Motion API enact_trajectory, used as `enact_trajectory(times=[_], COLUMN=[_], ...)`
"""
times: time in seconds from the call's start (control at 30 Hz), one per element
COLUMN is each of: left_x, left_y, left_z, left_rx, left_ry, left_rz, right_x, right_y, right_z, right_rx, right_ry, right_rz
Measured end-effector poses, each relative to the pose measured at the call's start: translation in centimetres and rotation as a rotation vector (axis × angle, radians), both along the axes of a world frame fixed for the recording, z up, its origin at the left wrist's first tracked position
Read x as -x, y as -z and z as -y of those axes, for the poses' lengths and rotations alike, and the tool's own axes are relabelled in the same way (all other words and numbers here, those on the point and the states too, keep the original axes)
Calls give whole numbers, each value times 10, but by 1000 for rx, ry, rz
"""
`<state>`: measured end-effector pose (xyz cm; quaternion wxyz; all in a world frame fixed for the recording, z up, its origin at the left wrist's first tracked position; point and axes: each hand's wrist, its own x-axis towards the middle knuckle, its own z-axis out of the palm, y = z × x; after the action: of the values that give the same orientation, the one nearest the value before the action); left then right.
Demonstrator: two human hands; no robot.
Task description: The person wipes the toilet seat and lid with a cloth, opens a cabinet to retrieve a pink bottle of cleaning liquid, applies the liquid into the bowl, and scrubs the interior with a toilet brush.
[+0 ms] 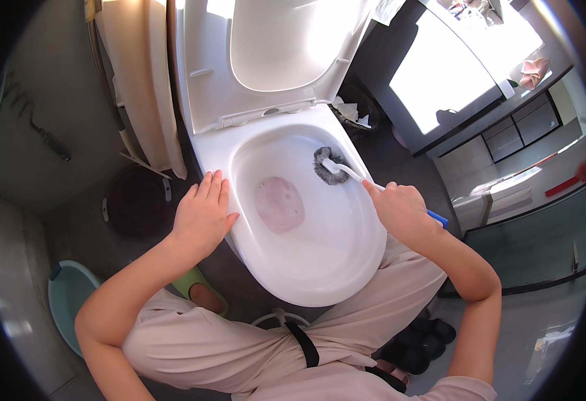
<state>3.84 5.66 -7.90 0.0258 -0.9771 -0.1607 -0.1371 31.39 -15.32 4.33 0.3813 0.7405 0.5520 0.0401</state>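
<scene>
My right hand (400, 205) is closed around the handle of a toilet brush (331, 166), whose blue handle end sticks out behind the wrist. The brush's round grey bristle head rests against the upper right inner wall of a white toilet bowl (323, 250). Pinkish foamy water (280, 204) lies at the bottom of the bowl. On the bowl's left rim, my left hand (205, 213) lies flat, holding nothing, with its fingers pointing away from me. The toilet seat and lid (205, 95) stand raised at the back.
Left of the toilet are a hanging beige curtain (145, 85), a dark round lidded item (135, 203) and a teal basin (69, 301). A waste bin with crumpled paper (353, 113) stands behind right, beside a dark cabinet (388, 65). Black slippers (418, 346) lie lower right.
</scene>
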Motion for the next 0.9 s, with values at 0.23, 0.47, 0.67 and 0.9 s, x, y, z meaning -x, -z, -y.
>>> enact_trajectory(times=[0.23, 0.47, 0.67, 0.9], left_x=[0, -4, 4, -1], left_y=[-1, -5, -7, -7], left_z=[1, 2, -1, 1], left_rx=[-28, -27, -9, -36], left_ry=[6, -9, -13, 11], left_rz=[-9, -56, -77, -72], right_x=[-4, -1, 24, 3], right_y=[20, 25, 5, 37], right_z=[-4, 2, 18, 9], right_rx=[-107, -160, 83, -246], right_ry=[-39, -89, -67, -275], right_rz=[68, 177, 187, 304])
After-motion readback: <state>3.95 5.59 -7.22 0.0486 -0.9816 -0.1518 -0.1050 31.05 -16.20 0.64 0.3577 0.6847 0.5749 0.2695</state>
